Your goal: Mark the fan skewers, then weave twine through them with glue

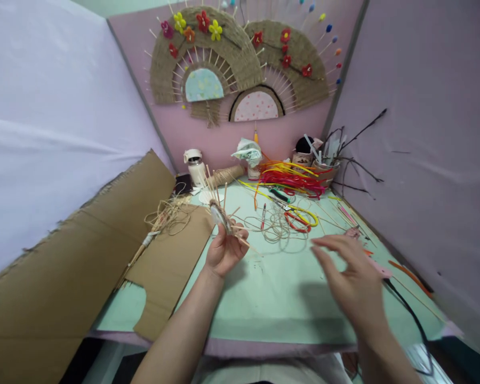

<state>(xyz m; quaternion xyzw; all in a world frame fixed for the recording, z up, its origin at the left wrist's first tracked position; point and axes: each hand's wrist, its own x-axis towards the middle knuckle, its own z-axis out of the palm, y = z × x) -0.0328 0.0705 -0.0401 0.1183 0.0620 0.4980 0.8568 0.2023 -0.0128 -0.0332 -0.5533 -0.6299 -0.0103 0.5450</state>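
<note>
My left hand [229,249] is closed around a small fan frame [220,216], a pale disc-like piece with thin wooden sticks fanning out from its edge. Some twine appears wound at the base of the sticks. To the right, my right hand [350,277] is raised over the table, its thumb and forefinger tips brought together. Whatever is between those fingertips is too fine to make out. Loose loops of twine [282,229] lie on the table between and beyond the hands.
Scissors [298,221], a red pen [263,216] and coloured pipe cleaners [292,178] lie behind. At left are cardboard [172,256] and a stick bundle [144,245]. A pink glue gun [380,268] with a black cord is at right. Woven fans [208,48] hang on the back wall.
</note>
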